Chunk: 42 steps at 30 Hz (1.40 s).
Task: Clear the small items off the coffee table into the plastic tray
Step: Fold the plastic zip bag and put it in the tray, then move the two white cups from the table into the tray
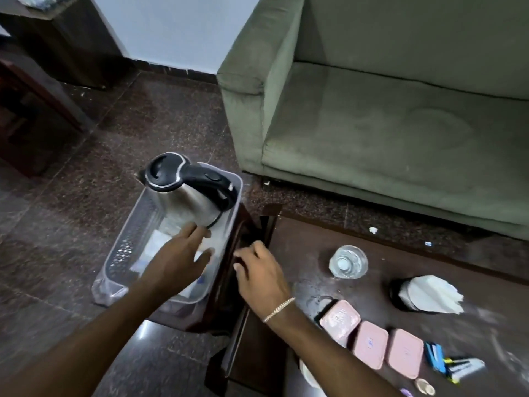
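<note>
The clear plastic tray [120,253] is the landmark here: it sits on a dark side stand, just left of the coffee tabletop [300,253]. Standing in the tray's far end is a steel kettle [183,202] with a black lid and handle, upright and leaning slightly. On the tray's floor, nearer than the kettle, lie flat pale papers or packets [156,245] (too blurred to tell which).

The left hand [183,259] is over the tray's middle, fingers spread and apart, its fingertips near the kettle's base; whether they touch anything in the tray cannot be told. The right hand [260,273], a bracelet [279,308] on its wrist, is just right of the tray at the dark edge of the stand, fingers curled downward; whether that grip is closed on anything cannot be told.

The small items are still out on the tabletop, well right of the tray. Nearest is a clear glass [348,262], upright. Farther right stands a dark holder with white napkins [426,295] fanned out of it. Nearer the person, three pink lidded boxes [370,349] sit in a row, touching one another. Right of them lie blue and yellow packets [446,366], and below them a small round object [425,386].

Beyond the tray and tabletop stands a green sofa [386,110] on the speckled dark floor [143,124].
</note>
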Each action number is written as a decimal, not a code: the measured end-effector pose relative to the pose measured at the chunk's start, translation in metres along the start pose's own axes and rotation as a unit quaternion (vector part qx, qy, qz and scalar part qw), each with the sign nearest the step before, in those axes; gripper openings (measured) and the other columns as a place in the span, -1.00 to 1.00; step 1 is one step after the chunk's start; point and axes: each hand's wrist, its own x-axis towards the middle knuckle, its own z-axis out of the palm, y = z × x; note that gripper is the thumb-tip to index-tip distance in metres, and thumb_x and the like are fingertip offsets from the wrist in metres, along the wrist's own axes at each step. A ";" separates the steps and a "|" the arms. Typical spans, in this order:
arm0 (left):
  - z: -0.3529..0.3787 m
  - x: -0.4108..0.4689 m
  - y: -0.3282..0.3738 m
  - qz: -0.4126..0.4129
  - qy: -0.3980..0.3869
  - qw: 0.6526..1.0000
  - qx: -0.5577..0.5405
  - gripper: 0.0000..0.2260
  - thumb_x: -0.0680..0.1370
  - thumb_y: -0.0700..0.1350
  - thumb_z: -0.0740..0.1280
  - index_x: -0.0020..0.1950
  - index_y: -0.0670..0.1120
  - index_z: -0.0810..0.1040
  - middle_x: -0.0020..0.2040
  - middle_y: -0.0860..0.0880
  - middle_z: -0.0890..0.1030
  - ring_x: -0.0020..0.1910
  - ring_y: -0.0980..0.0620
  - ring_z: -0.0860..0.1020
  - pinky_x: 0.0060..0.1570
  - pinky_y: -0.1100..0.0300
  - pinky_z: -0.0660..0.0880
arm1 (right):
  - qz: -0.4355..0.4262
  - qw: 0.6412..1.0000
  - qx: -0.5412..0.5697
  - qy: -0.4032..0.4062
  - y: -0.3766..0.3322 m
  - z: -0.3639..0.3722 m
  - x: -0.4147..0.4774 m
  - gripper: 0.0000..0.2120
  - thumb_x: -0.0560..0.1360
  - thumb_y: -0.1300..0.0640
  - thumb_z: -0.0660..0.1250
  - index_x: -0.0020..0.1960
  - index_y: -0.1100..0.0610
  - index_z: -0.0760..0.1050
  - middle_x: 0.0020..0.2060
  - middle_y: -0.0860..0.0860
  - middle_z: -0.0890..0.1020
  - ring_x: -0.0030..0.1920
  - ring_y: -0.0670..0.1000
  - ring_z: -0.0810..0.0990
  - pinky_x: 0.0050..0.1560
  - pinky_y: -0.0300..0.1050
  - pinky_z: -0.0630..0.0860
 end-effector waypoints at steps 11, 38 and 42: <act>0.126 0.010 0.167 0.118 -0.134 0.982 -0.060 -0.76 0.58 0.04 0.31 0.22 0.04 0.49 0.09 0.08 0.46 -0.15 0.00 0.59 -0.03 0.00 0.57 | 0.260 0.965 -0.029 0.028 0.151 -0.116 -0.153 -0.75 0.46 0.31 0.33 0.11 0.16 0.62 0.04 0.09 0.58 0.04 0.16 0.62 0.11 -0.03 0.54; 0.229 -0.046 0.192 0.082 -0.405 0.903 0.117 -0.80 0.46 -0.07 0.43 0.07 0.00 0.55 0.13 -0.08 0.64 0.12 -0.18 0.62 0.07 0.04 0.52 | 0.260 0.920 -0.189 -0.222 0.203 -0.086 -0.260 -0.70 0.50 0.00 0.20 0.15 0.04 0.56 0.09 0.08 0.67 0.11 0.19 0.62 0.02 -0.01 0.52; 0.234 -0.054 0.184 0.099 -0.389 0.908 0.118 -0.85 0.54 -0.13 0.26 0.08 -0.08 0.53 0.17 -0.13 0.59 0.18 -0.21 0.56 0.11 0.01 0.47 | 0.260 0.927 -0.178 -0.202 0.198 -0.083 -0.259 -0.70 0.49 0.01 0.19 0.12 0.04 0.60 0.05 0.10 0.69 0.08 0.19 0.63 0.00 -0.02 0.52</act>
